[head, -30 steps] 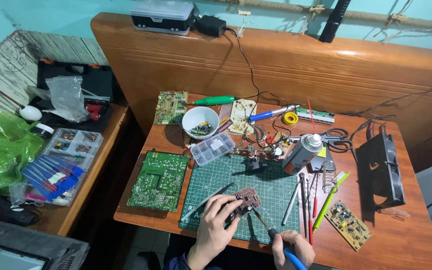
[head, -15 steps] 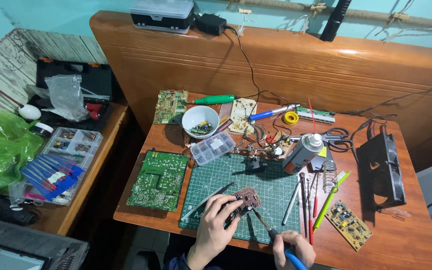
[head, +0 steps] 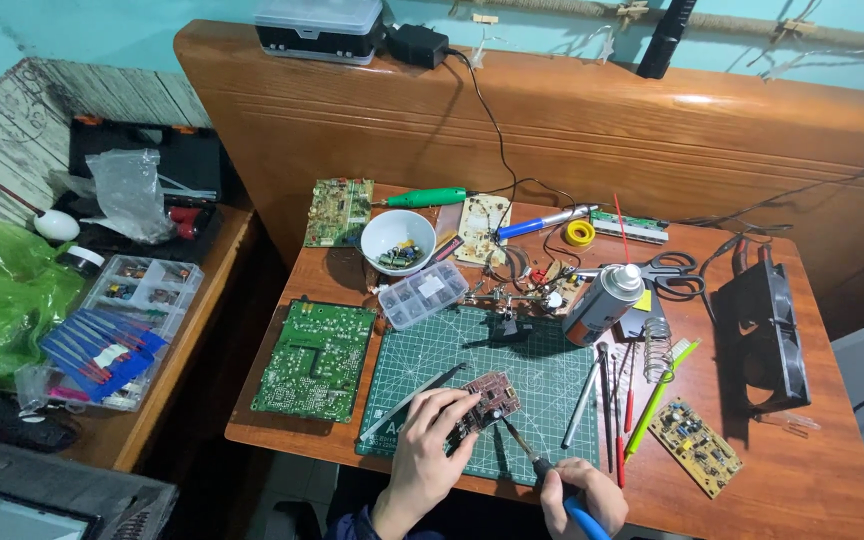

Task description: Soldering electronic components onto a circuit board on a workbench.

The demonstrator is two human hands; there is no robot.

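While the wooden tabletop (head: 802,480) carries the whole spread, the green cutting mat (head: 542,370) lies near its front edge, with a large green circuit board (head: 316,358) just to its left. On the mat's front part sits a small brown circuit board (head: 487,398), tilted. Left hand (head: 427,460): grip closed on that small board's near edge. Right hand (head: 582,500): grip closed around a blue-handled soldering iron (head: 542,470), tip at the board's lower right edge.

Tweezers (head: 414,398) and pens (head: 612,400) flank bare mat (head: 542,370).
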